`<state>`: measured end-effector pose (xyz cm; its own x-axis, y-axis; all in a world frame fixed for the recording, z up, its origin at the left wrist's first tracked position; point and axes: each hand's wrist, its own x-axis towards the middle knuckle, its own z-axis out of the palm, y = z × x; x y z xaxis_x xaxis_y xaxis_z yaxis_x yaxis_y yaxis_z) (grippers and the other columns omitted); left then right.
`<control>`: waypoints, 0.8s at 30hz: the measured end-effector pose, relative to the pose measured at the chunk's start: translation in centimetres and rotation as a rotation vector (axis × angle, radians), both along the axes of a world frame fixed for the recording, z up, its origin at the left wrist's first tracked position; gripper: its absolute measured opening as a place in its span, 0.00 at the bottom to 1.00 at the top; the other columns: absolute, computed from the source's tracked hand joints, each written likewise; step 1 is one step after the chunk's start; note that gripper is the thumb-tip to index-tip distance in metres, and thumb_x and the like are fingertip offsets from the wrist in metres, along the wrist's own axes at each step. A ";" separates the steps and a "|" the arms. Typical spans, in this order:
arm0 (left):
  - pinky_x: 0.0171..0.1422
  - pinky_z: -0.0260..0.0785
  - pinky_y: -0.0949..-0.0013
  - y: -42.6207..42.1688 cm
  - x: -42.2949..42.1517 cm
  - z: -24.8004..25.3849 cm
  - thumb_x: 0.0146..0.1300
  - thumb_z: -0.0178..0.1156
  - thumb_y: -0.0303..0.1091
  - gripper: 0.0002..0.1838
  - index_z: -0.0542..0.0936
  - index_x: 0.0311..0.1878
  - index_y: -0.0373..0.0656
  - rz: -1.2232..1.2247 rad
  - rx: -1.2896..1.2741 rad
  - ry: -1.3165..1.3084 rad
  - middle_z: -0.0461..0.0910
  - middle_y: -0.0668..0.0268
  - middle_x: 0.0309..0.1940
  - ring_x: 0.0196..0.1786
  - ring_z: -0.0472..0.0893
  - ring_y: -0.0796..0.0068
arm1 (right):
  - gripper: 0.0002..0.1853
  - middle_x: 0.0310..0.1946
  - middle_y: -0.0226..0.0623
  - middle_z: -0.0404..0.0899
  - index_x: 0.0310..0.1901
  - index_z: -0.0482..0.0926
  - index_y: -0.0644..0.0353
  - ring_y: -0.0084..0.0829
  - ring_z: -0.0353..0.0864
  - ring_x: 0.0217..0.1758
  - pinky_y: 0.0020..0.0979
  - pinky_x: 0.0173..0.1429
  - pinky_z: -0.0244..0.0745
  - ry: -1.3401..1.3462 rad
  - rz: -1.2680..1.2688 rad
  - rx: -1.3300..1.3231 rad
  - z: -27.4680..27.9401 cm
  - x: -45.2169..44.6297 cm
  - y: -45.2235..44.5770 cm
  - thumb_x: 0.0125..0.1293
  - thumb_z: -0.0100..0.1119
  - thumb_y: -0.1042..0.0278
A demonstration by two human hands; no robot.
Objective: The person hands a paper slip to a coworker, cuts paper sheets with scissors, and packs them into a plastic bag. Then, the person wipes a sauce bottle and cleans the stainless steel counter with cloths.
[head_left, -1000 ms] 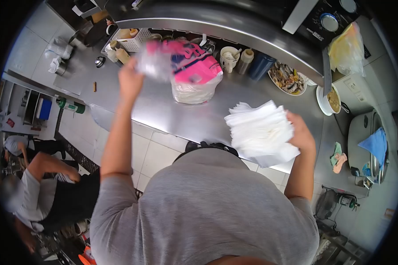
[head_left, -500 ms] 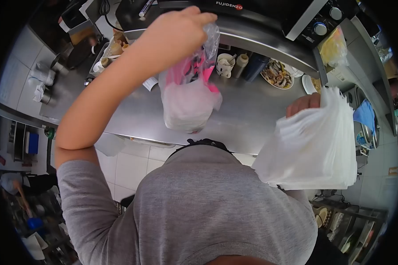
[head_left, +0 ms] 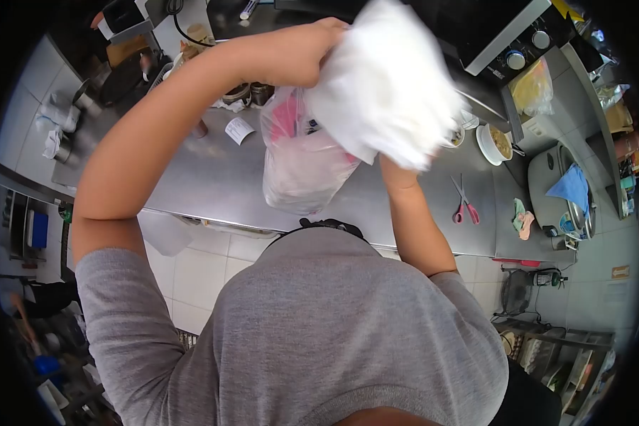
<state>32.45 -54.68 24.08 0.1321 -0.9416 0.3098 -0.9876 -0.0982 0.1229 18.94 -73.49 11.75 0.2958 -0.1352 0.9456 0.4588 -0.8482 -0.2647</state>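
Note:
A translucent plastic bag (head_left: 305, 177) with pink showing through stands on the steel counter in front of me. My left hand (head_left: 318, 55) is closed at its top, though the fingertips and the bag's mouth are partly hidden by white sheets. In my right hand (head_left: 402, 174) is a thick stack of thin white sheets (head_left: 387, 85), blurred by motion and raised in front of the bag's upper right side. The stack hides most of my right fingers. Whether the sheets touch the bag or only overlap it in view, I cannot tell.
Red-handled scissors (head_left: 466, 211) lie on the counter (head_left: 433, 227) to the right. A small printed slip (head_left: 239, 130) rests left of the bag. Farther right are a white bowl of food (head_left: 484, 144) and a blue cloth (head_left: 570, 186). A microwave (head_left: 500, 42) stands at the back.
My right hand has swung the stack of white sheets from the right side up and left, in front of the bag's top. My left hand stays high, near the bag's top.

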 end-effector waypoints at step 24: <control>0.59 0.70 0.57 -2.8 -8.9 -1.6 0.49 0.61 0.20 0.26 0.75 0.55 0.39 -0.112 -0.182 0.014 0.75 0.58 0.53 0.57 0.75 0.56 | 0.23 0.47 0.44 0.81 0.54 0.77 0.60 0.38 0.79 0.51 0.36 0.56 0.71 1.521 0.217 -0.597 3.1 8.7 0.6 0.53 0.64 0.71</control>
